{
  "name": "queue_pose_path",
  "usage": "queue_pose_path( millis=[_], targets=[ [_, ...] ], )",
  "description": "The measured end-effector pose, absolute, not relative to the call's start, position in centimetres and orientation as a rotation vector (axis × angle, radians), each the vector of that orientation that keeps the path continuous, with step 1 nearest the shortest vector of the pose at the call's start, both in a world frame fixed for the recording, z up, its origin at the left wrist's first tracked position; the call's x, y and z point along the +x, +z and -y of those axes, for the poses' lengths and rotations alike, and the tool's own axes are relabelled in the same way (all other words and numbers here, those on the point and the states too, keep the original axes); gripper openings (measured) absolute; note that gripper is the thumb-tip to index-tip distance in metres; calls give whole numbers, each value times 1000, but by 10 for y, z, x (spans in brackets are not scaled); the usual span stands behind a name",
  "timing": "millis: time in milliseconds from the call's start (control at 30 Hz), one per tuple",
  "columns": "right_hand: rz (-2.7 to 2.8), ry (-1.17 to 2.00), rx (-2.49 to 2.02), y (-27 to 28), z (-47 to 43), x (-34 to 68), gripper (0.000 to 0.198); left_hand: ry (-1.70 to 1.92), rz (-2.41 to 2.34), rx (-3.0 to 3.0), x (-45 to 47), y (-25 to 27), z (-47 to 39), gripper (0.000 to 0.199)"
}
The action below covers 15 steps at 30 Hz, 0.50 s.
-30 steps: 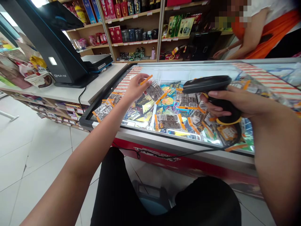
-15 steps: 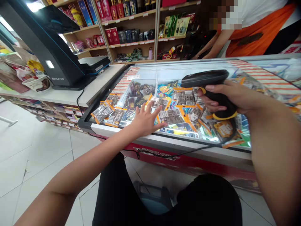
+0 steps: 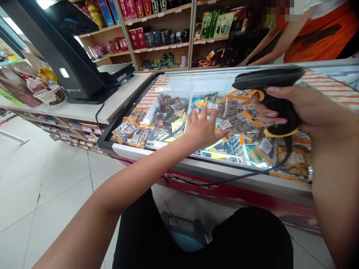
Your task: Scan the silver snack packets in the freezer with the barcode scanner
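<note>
A black barcode scanner (image 3: pixel 280 97) with yellow trim is in my right hand (image 3: pixel 291 108), its fingers wrapped round the handle. Its black cable hangs down across the freezer's front. With fingers spread, my left hand (image 3: pixel 203 129) hovers palm down over the glass top, just left of a heap of snack packets (image 3: pixel 238 121) with orange edges. Whether it touches a packet, I cannot tell. More such packets (image 3: pixel 127 130) lie at the left end of the glass. Through the glass, baskets of dark and yellow packets (image 3: pixel 171 116) show inside the freezer.
The chest freezer (image 3: pixel 157 154) stands before my knees. A dark scale-like machine (image 3: pixel 84 78) sits on the white counter (image 3: pixel 112 108) at left. Stocked shelves (image 3: pixel 162 48) line the back. A person in an orange apron (image 3: pixel 316 37) reaches down behind the freezer.
My left hand has moved right across the glass, and the packets near it have shifted right. My right hand has moved right and slightly up in view with the scanner. The view has turned slightly.
</note>
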State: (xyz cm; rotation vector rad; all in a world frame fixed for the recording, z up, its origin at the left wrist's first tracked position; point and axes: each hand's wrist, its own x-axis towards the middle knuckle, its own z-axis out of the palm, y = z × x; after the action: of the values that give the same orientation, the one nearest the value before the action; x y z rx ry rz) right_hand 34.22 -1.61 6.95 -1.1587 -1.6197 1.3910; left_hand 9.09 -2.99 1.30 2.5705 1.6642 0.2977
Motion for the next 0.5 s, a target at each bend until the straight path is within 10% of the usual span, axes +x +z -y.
queue_pose_path(
  millis=[267,500],
  targets=[
    [1613,1455,-1107,61,11,343,47,1,-2533,2155,-61,27,107,59],
    [1650,1428,-1112,58,9,342,53,131,-2300,2271,-89,0,108,57]
  ],
)
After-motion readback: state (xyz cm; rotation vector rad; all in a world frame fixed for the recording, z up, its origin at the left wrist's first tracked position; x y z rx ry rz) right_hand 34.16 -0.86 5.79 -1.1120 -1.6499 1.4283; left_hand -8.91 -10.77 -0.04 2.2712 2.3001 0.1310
